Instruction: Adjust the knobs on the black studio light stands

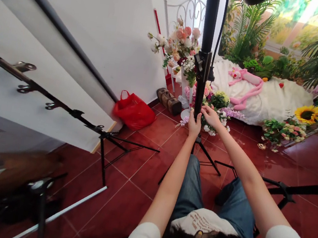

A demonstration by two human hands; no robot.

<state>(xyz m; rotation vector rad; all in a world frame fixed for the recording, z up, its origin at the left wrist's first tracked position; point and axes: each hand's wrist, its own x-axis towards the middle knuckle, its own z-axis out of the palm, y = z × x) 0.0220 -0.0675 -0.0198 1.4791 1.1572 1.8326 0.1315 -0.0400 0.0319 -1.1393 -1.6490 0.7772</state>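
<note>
A black light stand (204, 68) rises upright in front of me, with a clamp collar and knob partway up its pole. My left hand (194, 125) is closed round the lower pole, thumb on its right side. Just right of it, my right hand (211, 117) has its bent fingers pressed together against the same pole; what lies under the fingertips is partly hidden. A black cable (220, 32) hangs along the upper pole. The stand's legs (208, 155) spread on the floor by my knees.
A red bag (134, 111) and a brown roll-shaped case (169, 101) lie left on the tiles. Flowers (184, 38) surround a white-draped bed (288, 101) with a pink plush toy (250, 79). Another tripod (108, 137) stands left; a black stand (286, 190) reaches in right. A white rod (72, 206) lies low.
</note>
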